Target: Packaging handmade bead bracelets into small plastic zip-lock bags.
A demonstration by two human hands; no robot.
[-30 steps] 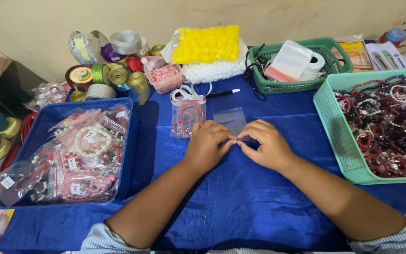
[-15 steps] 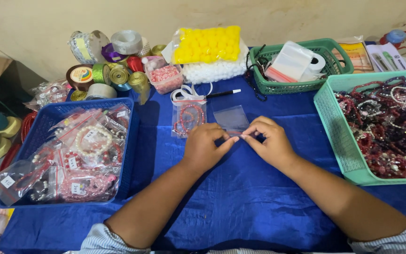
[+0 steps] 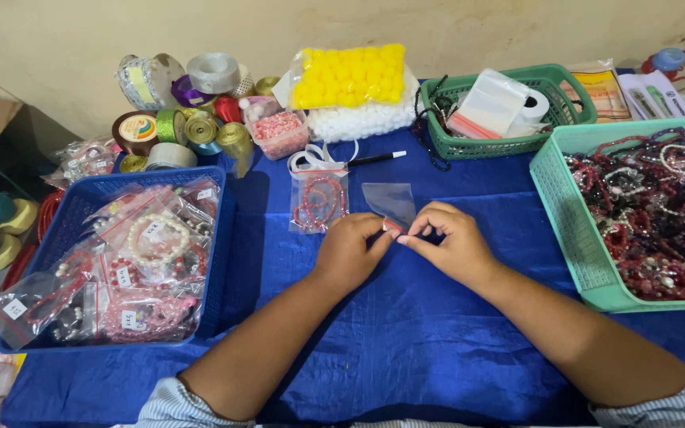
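Observation:
Both my hands meet at the middle of the blue cloth. My left hand (image 3: 348, 252) and my right hand (image 3: 449, 244) pinch the near edge of a small clear zip bag (image 3: 390, 202) that lies flat just beyond my fingertips. To its left lies a second clear bag with a red bead bracelet (image 3: 319, 202) inside. Whether anything is inside the bag I hold, I cannot tell.
A blue basket (image 3: 220, 238) of bagged bracelets stands at the left. A teal basket (image 3: 560, 206) of loose bead bracelets stands at the right. At the back are ribbon rolls (image 3: 200, 119), a yellow pom-pom pack (image 3: 348, 75), a green basket (image 3: 517, 143) and a black pen (image 3: 378, 158).
My hands have shifted slightly away from me and now hold the clear bag's edge; one second ago my fingertips were together just below it.

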